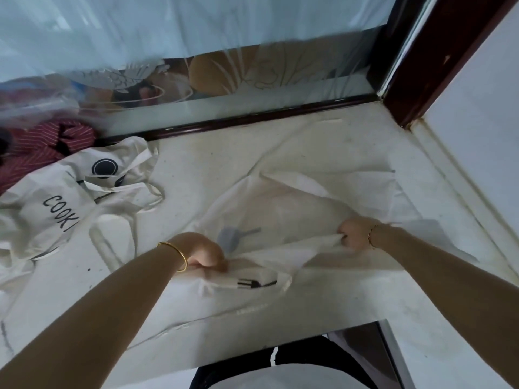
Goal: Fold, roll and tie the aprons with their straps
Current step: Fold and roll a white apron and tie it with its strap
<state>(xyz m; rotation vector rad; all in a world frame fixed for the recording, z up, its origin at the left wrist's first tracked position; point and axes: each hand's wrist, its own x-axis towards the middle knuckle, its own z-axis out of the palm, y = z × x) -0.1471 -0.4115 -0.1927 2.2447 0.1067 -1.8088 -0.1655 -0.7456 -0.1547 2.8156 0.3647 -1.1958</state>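
While the left hand (206,255) and right hand (354,233) each clutch a bunched edge of the cream apron (295,203) at centre, folding seems barely begun; rolling and tying remain, and the printed apron (50,209) at nine o'clock lies loose

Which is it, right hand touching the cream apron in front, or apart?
Touching. The head view shows the right hand pinching a bunched fold of the cream apron, no gap.

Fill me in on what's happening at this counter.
A person is working a cream apron spread on the white surface. The left hand and the right hand each grip a bunched edge of it. It is not yet rolled or tied. A second apron with black lettering lies to the left, beside red striped cloth.
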